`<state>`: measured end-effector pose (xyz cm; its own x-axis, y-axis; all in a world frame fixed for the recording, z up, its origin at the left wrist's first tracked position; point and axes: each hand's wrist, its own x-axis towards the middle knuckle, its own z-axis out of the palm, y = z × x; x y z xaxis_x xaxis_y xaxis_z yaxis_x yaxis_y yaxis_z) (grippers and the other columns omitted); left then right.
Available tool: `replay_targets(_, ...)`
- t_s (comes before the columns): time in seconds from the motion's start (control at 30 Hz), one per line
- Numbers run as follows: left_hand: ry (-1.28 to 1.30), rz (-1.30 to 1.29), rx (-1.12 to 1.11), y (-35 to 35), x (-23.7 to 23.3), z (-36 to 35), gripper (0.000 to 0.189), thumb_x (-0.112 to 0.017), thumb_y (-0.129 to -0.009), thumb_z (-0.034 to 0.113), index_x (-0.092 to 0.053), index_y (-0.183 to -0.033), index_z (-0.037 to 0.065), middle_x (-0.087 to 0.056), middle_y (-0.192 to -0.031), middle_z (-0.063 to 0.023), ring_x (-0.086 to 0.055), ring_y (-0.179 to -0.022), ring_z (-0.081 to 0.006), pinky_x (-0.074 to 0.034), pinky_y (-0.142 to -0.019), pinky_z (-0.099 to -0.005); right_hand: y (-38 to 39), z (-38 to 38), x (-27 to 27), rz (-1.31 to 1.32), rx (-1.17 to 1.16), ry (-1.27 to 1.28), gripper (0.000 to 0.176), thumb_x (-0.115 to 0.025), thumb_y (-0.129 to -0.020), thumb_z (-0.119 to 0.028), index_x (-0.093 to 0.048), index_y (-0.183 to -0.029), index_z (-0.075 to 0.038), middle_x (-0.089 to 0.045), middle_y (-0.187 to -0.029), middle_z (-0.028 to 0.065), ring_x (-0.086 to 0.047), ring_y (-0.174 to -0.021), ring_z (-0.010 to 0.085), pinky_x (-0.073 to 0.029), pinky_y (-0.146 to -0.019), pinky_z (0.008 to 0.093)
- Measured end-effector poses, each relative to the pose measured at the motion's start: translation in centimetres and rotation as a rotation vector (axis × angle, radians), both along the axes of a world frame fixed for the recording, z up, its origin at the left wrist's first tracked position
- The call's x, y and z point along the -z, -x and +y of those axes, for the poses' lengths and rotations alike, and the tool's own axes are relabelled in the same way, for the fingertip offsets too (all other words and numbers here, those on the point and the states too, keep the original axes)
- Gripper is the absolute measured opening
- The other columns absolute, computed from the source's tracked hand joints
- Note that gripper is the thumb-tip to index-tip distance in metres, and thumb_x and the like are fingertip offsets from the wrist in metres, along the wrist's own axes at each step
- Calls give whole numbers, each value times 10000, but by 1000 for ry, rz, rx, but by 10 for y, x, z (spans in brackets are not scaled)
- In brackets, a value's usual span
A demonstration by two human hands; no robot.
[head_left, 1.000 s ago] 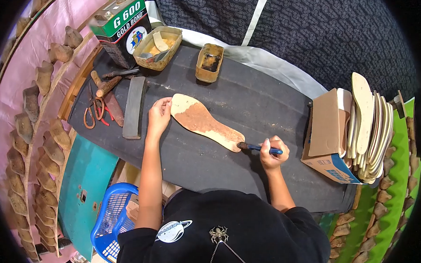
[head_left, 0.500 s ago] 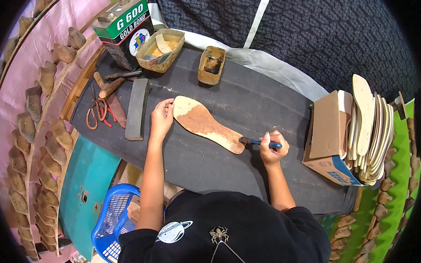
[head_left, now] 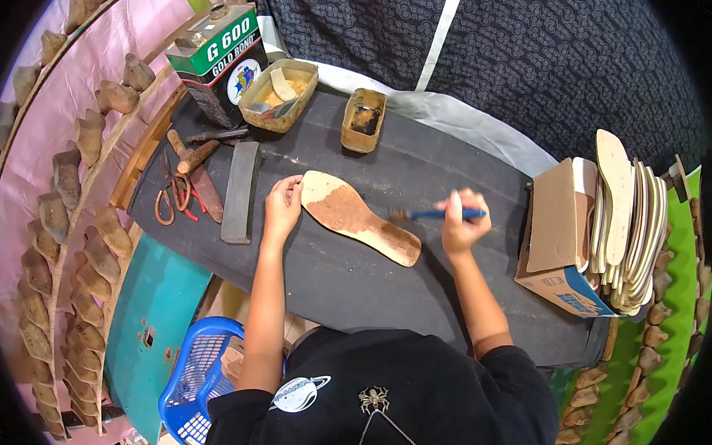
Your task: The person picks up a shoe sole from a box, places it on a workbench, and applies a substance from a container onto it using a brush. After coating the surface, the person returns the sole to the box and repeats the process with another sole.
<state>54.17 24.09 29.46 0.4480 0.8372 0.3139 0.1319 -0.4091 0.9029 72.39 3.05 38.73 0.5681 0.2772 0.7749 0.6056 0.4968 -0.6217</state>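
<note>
A tan insole (head_left: 359, 217), darkened brown over most of its face, lies flat on the black worktable (head_left: 374, 292). My left hand (head_left: 282, 203) rests on the table with its fingertips pressing the insole's pale toe end. My right hand (head_left: 463, 223) grips a blue-handled brush (head_left: 432, 215), lifted beside the insole's far edge, bristles pointing left and just off the insole.
At the back left stand a G 600 Gold Bond can (head_left: 219, 61), a glue tray (head_left: 278, 93) and a small stained tin (head_left: 363, 119). A sharpening stone (head_left: 240, 191), scissors (head_left: 173, 197) and tools lie left. A cardboard box with stacked insoles (head_left: 624, 221) sits right. Shoe lasts (head_left: 66, 225) line the left wall.
My right hand has lifted the brush from the insole's heel tip and moved it up and back along the far edge. The left hand stays on the toe end.
</note>
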Motion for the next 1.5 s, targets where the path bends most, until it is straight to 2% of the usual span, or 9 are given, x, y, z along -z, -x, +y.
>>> replay_targets(0.27,-7,-17,19,0,5,3,196,-509,-838,91,-569,-975,-35,-590,-875,-105,-562,-690,-121,-454,-625,-237,-29,97,-44,-183,154,127,226,-681,-710,-96,-496,-603,-21,-472,-542,28,-423,-475,93,-341,-446,231)
replay_targets(0.4,-28,-34,-5,-1,5,1,179,-511,-828,89,-583,-955,-14,-594,-856,-122,-576,-652,-150,-462,-599,-255,-44,143,-51,-286,170,197,242,-667,-710,-145,-484,-610,-23,-474,-547,72,-453,-466,162,-370,-456,273)
replay_targets(0.53,-70,-26,5,0,-1,-1,182,-518,-828,104,-584,-953,-11,-594,-850,-122,-581,-659,-156,-465,-602,-259,-64,177,-35,-305,176,351,283,-641,-730,-243,-495,-672,-8,-522,-630,143,-497,-542,315,-403,-508,350)
replay_targets(0.83,-62,-29,1,0,-5,-3,187,-521,-830,115,-585,-947,-16,-594,-844,-122,-586,-659,-163,-467,-598,-262,-70,193,-21,-382,266,399,282,-633,-727,-274,-524,-695,-15,-578,-707,154,-561,-644,336,-435,-544,386)
replay_targets(0.97,-48,-8,-1,-1,-3,-3,187,-519,-832,116,-584,-946,-17,-593,-844,-123,-587,-660,-165,-466,-599,-263,-69,187,-29,-293,214,409,294,-633,-733,-262,-501,-671,-7,-543,-641,145,-527,-586,337,-414,-521,364)
replay_targets(1.1,-52,-24,3,-1,-1,-1,185,-519,-832,113,-584,-946,-17,-591,-843,-125,-587,-663,-171,-465,-596,-265,-70,182,-36,-144,190,253,263,-649,-730,-202,-492,-630,-16,-477,-520,88,-462,-452,160,-375,-459,300)
replay_targets(1.17,-55,-28,-1,-1,-4,-2,184,-520,-831,111,-584,-947,-17,-590,-843,-125,-587,-663,-174,-465,-596,-266,-68,172,-42,-26,209,173,279,-638,-765,-211,-487,-609,-36,-456,-483,-26,-414,-445,44,-345,-416,237)
replay_targets(1.23,-74,-10,-3,0,-5,-3,182,-520,-829,107,-584,-945,-18,-589,-842,-128,-587,-665,-178,-464,-593,-267,-65,163,-43,209,61,93,270,-636,-775,-205,-486,-610,-53,-469,-502,-36,-418,-425,35,-334,-386,212)
replay_targets(1.5,6,10,24,1,-4,-2,195,-505,-843,90,-566,-974,-41,-590,-886,-89,-563,-743,-115,-449,-662,-227,-31,90,-33,344,-128,64,210,-603,-800,-147,-457,-678,-58,-556,-561,75,-422,-362,52,-323,-327,176)
